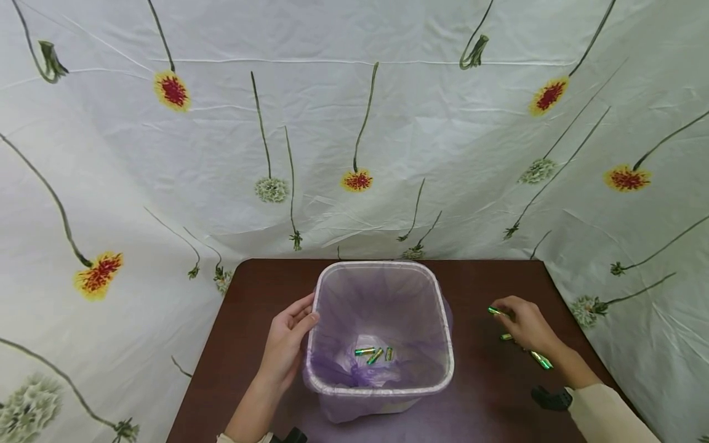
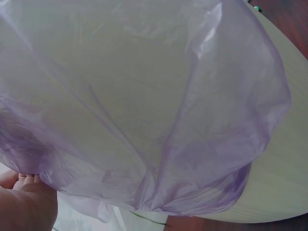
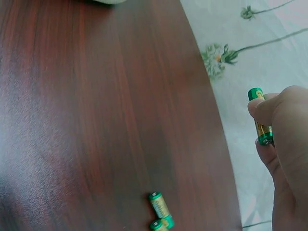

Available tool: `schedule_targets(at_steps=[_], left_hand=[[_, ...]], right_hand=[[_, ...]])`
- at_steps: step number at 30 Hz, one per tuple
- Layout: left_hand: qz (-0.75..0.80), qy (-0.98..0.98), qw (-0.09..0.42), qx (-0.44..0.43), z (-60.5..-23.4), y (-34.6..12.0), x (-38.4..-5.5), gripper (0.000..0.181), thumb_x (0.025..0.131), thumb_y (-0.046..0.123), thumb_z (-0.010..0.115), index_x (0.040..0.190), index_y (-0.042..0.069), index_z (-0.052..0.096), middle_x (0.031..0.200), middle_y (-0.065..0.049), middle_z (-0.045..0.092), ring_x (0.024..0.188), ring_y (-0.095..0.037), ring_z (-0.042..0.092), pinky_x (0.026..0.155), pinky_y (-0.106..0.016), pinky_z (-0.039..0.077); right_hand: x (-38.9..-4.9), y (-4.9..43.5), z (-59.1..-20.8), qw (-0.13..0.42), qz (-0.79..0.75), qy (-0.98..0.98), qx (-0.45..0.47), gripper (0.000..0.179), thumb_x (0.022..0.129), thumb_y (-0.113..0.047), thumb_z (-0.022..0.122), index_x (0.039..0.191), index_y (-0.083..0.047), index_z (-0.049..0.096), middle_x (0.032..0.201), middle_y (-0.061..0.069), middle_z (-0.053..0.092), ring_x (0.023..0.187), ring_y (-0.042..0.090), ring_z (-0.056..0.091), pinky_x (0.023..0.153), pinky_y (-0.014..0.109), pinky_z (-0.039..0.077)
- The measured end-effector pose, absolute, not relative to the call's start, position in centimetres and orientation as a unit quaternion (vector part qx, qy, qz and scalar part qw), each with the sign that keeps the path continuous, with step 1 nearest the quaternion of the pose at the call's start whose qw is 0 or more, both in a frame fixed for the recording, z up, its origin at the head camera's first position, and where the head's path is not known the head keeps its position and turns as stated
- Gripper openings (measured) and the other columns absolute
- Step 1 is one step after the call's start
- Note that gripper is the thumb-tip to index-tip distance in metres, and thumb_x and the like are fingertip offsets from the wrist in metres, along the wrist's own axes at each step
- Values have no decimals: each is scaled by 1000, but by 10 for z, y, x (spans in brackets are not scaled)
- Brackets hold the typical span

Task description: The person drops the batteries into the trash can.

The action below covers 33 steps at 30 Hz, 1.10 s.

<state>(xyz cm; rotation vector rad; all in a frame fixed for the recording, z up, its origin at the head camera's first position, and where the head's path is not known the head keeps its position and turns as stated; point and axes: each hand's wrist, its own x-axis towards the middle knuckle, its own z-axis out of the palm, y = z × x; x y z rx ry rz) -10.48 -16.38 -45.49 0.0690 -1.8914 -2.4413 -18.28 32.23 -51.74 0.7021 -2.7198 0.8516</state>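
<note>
A pale trash bin [image 1: 382,391] with a thin purple bag lining it stands on the table. My left hand [image 1: 285,344] grips its left rim, thumb at the top edge and fingers along the outer wall; in the left wrist view the purple bag [image 2: 144,110] covers most of the picture. On the bin's floor lie three green-and-gold batteries [image 1: 365,351]. To the right of the bin, my right hand [image 1: 526,323] pinches one battery [image 3: 260,115] between thumb and fingers, raised over the table. Below that hand, more batteries [image 1: 541,360] lie on the table, partly hidden by it.
The dark brown wooden table [image 1: 476,394] ends close to the right of my right hand. White cloth [image 1: 421,135] printed with flowers hangs behind and at both sides. A dark band [image 1: 551,399] sits at the right wrist, by a light sleeve [image 1: 604,409].
</note>
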Motion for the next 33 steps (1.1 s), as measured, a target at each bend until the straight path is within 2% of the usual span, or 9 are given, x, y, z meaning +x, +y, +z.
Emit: schedule_targets(at_steps=[6, 15, 26, 33], left_hand=[[-788, -615, 26, 21, -456, -163, -104, 46, 96, -3, 61, 141, -13, 52, 115, -21, 65, 99, -18, 64, 84, -27, 54], [-787, -616, 30, 19, -457, -162, -103, 46, 97, -4, 61, 141, -14, 52, 113, -19, 66, 99, -18, 64, 83, -27, 54], [-788, -614, 35, 3, -454, -164, -104, 46, 98, -4, 60, 141, -16, 50, 112, -17, 67, 97, -16, 64, 83, -26, 53], [-790, -612, 36, 7, -453, -163, -103, 45, 98, -4, 60, 141, -15, 51, 111, -15, 66, 97, -15, 64, 83, -25, 53]], right_hand=[[-183, 317, -502, 89, 282, -925, 237, 22, 88, 8, 76, 108, -1, 73, 103, 8, 68, 86, 24, 63, 66, 34, 52], [-187, 304, -478, 108, 293, -914, 261, 23, 88, 9, 75, 107, -3, 72, 101, 4, 67, 81, 13, 58, 62, 29, 50], [-193, 269, -442, 113, 335, -892, 280, 20, 93, 3, 74, 109, -9, 73, 106, -1, 69, 91, 16, 62, 65, 32, 51], [-197, 248, -427, 114, 354, -878, 301, 21, 91, 2, 76, 108, -11, 75, 107, -3, 71, 95, 19, 66, 76, 39, 56]])
